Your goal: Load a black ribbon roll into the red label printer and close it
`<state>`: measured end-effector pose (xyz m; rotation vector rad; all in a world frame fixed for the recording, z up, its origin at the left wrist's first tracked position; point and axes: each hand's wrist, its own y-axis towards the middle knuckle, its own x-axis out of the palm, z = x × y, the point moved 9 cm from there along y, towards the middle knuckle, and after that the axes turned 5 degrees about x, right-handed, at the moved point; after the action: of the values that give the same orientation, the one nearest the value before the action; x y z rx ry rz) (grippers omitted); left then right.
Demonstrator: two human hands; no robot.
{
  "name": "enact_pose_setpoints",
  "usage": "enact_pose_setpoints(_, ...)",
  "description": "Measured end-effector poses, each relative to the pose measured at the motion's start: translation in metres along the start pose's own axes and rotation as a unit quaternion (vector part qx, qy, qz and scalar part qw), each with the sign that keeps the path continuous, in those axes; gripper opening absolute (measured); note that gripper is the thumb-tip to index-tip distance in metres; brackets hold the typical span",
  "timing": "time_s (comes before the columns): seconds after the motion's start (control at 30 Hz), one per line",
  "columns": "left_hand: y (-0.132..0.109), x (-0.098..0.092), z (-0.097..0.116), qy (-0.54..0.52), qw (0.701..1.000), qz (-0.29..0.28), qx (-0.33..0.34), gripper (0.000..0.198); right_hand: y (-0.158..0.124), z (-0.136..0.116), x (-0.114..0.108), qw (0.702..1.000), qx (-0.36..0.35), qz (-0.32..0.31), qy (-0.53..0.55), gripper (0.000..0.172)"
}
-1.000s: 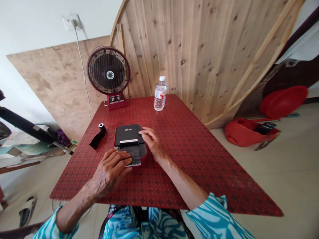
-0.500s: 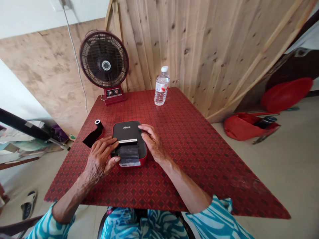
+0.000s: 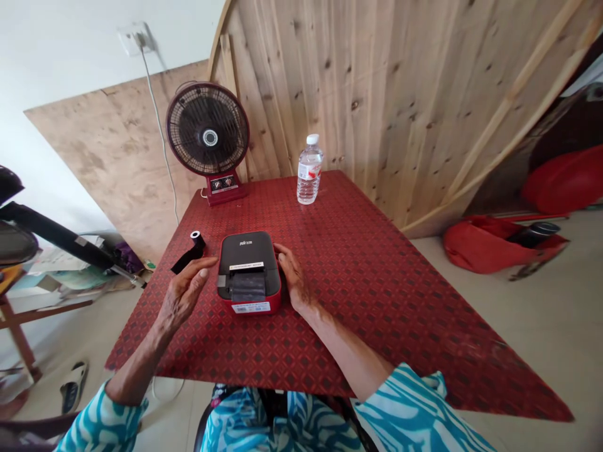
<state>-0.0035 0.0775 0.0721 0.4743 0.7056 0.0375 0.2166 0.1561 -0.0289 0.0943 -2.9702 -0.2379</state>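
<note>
A small black-and-red label printer point(image 3: 249, 250) sits on the red patterned table point(image 3: 348, 301). A dark strip point(image 3: 249, 287) hangs from its slot down over the front, above a white label. My right hand point(image 3: 294, 276) lies along the printer's right side, fingers stretched out and at or very near it. On the other side, my left hand point(image 3: 186, 290) hovers with extended fingers, their tips just short of the printer's left edge. Behind that hand is a roll of black ribbon point(image 3: 198, 241), partly unwound, its loose end lying on the tabletop.
A dark red fan point(image 3: 208, 132) stands at the back left, its cord running up to a wall socket point(image 3: 136, 39). Near the back edge is a water bottle point(image 3: 309, 169). A wooden wall rises behind. On the floor to the right lies a red bag point(image 3: 480, 246).
My left hand has come off the printer's top and moved left. My right hand has slid from the top right corner down along the side. The view has shifted slightly.
</note>
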Motion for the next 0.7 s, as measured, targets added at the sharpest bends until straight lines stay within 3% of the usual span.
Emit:
enact_pose_setpoints(0.13, 0.003, -0.004, -0.029, -0.081, 0.988, 0.046, -0.121, 0.050, 0.002, 0.009, -0.002, 1.000, 0.016, 0.014, 0.019, 0.050)
enact_pose_setpoints(0.37, 0.010, 0.042, -0.051, -0.298, 0.912, -0.010, -0.283, 0.065, 0.003, 0.009, -0.004, 0.999, 0.025, 0.025, 0.013, 0.045)
enact_pose_setpoints(0.7, 0.002, 0.045, -0.047, -0.341, 0.883, -0.039, -0.320, 0.066, 0.004, 0.012, -0.005, 1.000, 0.016, 0.022, 0.006, 0.034)
